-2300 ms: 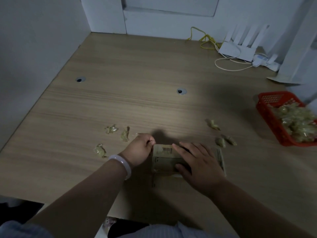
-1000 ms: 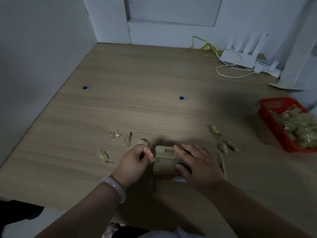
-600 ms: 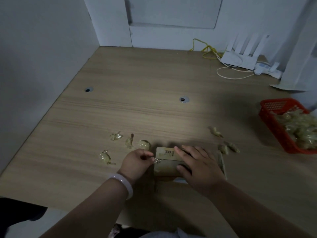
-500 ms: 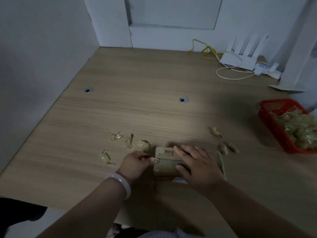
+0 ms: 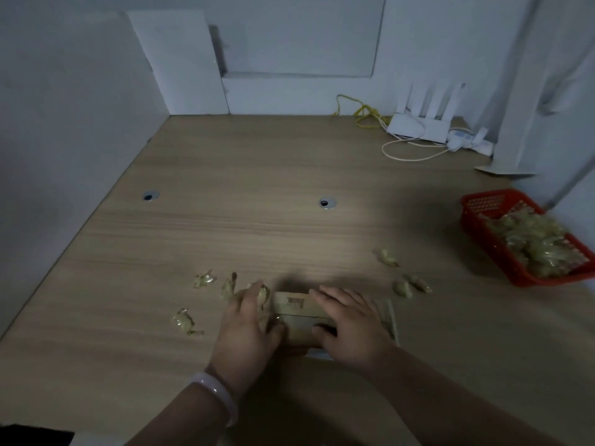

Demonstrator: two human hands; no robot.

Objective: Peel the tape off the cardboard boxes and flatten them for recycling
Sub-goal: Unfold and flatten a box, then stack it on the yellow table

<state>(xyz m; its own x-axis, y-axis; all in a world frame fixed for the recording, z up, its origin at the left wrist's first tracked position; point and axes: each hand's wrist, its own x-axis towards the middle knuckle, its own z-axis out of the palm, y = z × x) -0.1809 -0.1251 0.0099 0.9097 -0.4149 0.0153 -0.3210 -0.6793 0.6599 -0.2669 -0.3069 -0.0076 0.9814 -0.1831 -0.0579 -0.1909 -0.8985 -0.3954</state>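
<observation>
The small box (image 5: 294, 309) sits near the front edge of the table (image 5: 257, 220), between 2 hands. The right hand (image 5: 351, 323) lies flat on it, fingers spread. The left hand (image 5: 248, 323) touches its left side, fingers stretched out but blurry. Tape bits (image 5: 184, 321) lie close by on both sides.

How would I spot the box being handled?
On the wooden table, look near the front edge. A small cardboard box lies under the right hand, beside the left hand; its barcode sets it apart from the crumpled tape scraps around.
</observation>
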